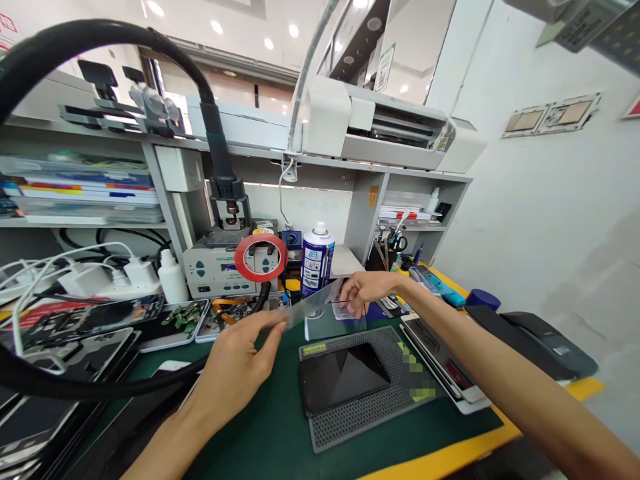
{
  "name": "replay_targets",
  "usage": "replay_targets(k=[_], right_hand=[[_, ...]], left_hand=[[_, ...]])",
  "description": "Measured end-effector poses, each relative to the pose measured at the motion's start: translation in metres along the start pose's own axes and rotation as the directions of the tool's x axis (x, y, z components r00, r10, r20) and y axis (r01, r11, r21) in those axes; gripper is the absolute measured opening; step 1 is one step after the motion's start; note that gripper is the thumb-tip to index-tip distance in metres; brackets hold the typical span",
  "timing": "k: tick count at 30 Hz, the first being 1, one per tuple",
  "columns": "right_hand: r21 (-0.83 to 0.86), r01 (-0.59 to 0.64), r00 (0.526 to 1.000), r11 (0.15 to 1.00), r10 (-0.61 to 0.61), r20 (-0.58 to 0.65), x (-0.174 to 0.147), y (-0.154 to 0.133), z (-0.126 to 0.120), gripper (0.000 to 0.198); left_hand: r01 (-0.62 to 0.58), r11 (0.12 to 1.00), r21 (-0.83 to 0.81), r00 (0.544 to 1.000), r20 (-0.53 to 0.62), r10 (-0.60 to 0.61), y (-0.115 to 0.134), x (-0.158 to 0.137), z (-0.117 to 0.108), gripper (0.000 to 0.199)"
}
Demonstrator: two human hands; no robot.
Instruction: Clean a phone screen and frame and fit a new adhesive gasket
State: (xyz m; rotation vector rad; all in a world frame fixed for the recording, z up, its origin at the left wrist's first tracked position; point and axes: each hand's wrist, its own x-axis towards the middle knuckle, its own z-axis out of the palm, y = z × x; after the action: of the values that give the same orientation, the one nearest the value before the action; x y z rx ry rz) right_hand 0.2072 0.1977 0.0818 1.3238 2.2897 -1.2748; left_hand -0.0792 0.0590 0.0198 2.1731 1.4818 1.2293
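My left hand [235,363] pinches one end of a clear, thin film [316,305] between thumb and fingers. At the film's other end, my right hand [367,291] has its fingers curled down on it. The film is stretched in the air between both hands, tilted up toward the right. Below it, a black smartphone [345,378] lies with its dark glass upward on a grey perforated mat [350,427]. A blue spray can [317,263] with a white cap stands just behind the film.
On the left are stacked phones and tablets [65,393], white chargers [87,277] and a thick black hose [150,40] arching overhead. A grey control box [215,270] with a red tape ring [261,258] stands behind. White-edged devices [440,360] are stacked right of the mat.
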Motion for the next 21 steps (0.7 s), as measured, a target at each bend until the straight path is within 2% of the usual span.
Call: replay_targets(k=[9, 13, 18, 21], right_hand=[[-0.052, 0.028, 0.998, 0.998, -0.031, -0.053, 0.006, 0.005, 0.001, 0.031], [-0.084, 0.055, 0.990, 0.995, -0.065, -0.124, -0.002, 0.001, -0.001, 0.031], [-0.067, 0.201, 0.934, 0.977, -0.212, -0.288, -0.028, -0.012, 0.007, 0.070], [-0.046, 0.300, 0.893, 0.953, -0.297, -0.337, -0.036, -0.020, 0.023, 0.063]], left_hand=[[0.023, 1.000, 0.003, 0.999, 0.037, -0.023, 0.000, 0.000, -0.001, 0.034], [0.038, 0.999, -0.006, 0.998, 0.056, -0.037, 0.002, 0.000, -0.001, 0.034], [0.069, 0.997, -0.027, 0.994, 0.092, -0.066, 0.006, 0.002, -0.003, 0.034], [0.094, 0.995, -0.045, 0.985, 0.150, -0.087, 0.007, 0.004, -0.006, 0.031]])
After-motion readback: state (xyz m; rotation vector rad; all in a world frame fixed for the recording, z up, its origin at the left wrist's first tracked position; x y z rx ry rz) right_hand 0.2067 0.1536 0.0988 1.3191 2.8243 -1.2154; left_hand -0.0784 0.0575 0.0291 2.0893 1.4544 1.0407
